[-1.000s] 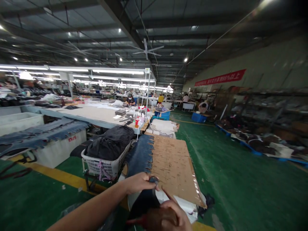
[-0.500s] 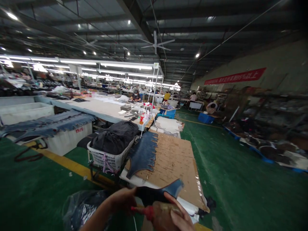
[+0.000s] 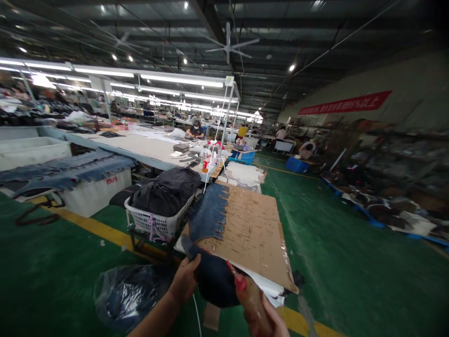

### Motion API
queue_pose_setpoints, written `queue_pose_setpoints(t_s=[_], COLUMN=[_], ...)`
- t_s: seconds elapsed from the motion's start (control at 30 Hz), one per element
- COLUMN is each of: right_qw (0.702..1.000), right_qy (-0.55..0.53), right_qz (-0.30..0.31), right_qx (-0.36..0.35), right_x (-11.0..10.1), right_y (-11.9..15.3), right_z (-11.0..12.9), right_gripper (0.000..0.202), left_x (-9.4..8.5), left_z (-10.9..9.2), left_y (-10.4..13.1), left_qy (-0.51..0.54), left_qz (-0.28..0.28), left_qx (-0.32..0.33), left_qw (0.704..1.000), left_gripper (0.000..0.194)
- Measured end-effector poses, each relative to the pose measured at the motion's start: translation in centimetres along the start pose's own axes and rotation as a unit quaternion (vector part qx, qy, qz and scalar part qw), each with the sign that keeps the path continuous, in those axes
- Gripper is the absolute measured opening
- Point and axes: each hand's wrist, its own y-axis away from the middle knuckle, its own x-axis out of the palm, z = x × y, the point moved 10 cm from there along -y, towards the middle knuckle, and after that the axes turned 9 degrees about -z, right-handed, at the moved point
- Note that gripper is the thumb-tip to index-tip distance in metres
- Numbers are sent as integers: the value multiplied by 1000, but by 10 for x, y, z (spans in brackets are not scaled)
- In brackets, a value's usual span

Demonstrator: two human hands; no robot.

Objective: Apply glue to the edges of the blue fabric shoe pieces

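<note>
Your left fingers (image 3: 195,263) pinch the curved dark-blue leathery sheet (image 3: 215,277), right fingers (image 3: 274,314) grip the red-nozzled brown plastic bottle (image 3: 254,300); squeeze gently.

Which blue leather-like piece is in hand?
The curved piece held by the left hand, beside the red-tipped squeeze bottle; the other, fringed pieces lie on the cardboard and over the white bin.

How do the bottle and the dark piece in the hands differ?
The bottle is brownish and red-tipped; the dark piece is blue-black. The bottle is rounded, the dark piece a broader sheet. The right hand holds the bottle, the left hand the dark piece. Both are hand-held.
</note>
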Motion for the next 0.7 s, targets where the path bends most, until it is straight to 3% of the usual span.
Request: queue_pose_setpoints(t_s=[0.17,0.3,0.53,0.7], right_qw=[979,971,992,971], right_qy=[-95,-111,-22,149], right_qz=[-140,-162,-122,-128], right_qx=[115,137,-15,-135], right_x=[-43,-52,-33,-26], right_y=[7,17,11,10], right_z=[-33,-23,43,81], right_gripper=[25,34,37,33], left_x=[14,21,20,27], left_z=[-6,1,12,17], left_y=[11,15,17,24], left_qy=[-73,-90,-131,-194], left_qz=[3,0,7,46], left_qx=[2,-17,-21,-33], left_qw=[997,996,991,979], left_gripper=[41,41,44,40])
